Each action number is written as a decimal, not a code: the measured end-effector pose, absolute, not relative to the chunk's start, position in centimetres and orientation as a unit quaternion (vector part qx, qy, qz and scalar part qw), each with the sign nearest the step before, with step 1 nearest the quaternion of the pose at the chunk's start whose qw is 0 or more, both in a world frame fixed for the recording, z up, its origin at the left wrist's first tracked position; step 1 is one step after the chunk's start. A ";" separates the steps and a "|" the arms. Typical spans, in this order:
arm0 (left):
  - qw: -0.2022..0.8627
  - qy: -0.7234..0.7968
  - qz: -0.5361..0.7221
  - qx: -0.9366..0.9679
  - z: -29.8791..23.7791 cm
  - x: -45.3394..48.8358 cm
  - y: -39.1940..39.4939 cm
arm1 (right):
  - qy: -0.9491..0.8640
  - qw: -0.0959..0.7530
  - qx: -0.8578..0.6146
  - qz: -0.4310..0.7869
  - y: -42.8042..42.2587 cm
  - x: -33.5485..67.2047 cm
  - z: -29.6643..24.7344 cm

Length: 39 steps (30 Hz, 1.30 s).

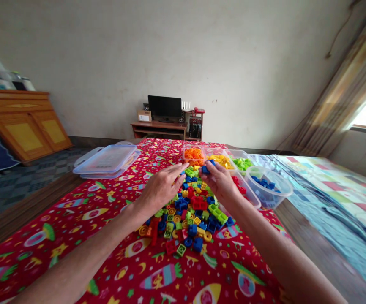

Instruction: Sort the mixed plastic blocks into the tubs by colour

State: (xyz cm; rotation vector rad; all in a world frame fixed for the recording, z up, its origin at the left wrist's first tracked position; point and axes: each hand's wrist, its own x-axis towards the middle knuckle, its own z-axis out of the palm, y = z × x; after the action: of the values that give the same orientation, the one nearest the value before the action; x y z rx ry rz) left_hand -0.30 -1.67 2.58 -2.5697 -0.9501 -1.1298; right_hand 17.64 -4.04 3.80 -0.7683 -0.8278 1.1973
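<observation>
My right hand point(221, 180) pinches a blue toy brick point(205, 169) between thumb and fingers, above the far part of the pile. Another bit of blue shows at its fingertips. My left hand point(164, 182) reaches over the left side of the pile, fingers stretched out and thumb apart, with nothing seen in its grasp. Beneath both hands spreads a heap of mixed toy bricks point(198, 203) in red, blue, yellow and green, some round with holes. Close to my right hand is a clear round tub point(283, 195) holding blue bricks point(264, 183).
Clear bins behind the pile hold orange bricks point(193, 155), yellow bricks point(220, 161), green bricks point(241, 164) and red bricks point(239, 185). Stacked clear lids point(107, 159) lie at the left on the red patterned cloth point(107, 240). A bed point(338, 177) adjoins the table's right side.
</observation>
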 end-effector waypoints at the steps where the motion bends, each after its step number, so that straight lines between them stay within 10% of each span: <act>1: 0.085 -0.324 -0.381 -0.862 2.7 -0.6 -1.4 | -0.412 0.689 -0.348 0.485 -4.0 18.8 4.5; 12: 0.064 -0.325 -0.335 -0.882 2.3 -1.6 0.1 | -0.605 0.303 -0.728 -0.108 -4.7 33.9 7.7; 34: 0.062 -0.307 -0.298 -0.902 2.4 -3.0 1.8 | -0.585 0.162 -0.792 0.063 -5.2 39.1 5.9; 39: 0.054 -0.301 -0.298 -0.904 2.3 -3.1 1.9 | -0.598 0.154 -0.784 -0.072 -5.0 39.0 6.5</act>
State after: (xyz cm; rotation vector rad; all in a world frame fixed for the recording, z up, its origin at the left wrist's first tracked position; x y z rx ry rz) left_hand -3.06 1.92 2.27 -2.7465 -0.9142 -0.9044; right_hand 39.04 -4.96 6.48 -2.2467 -1.7132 -0.2057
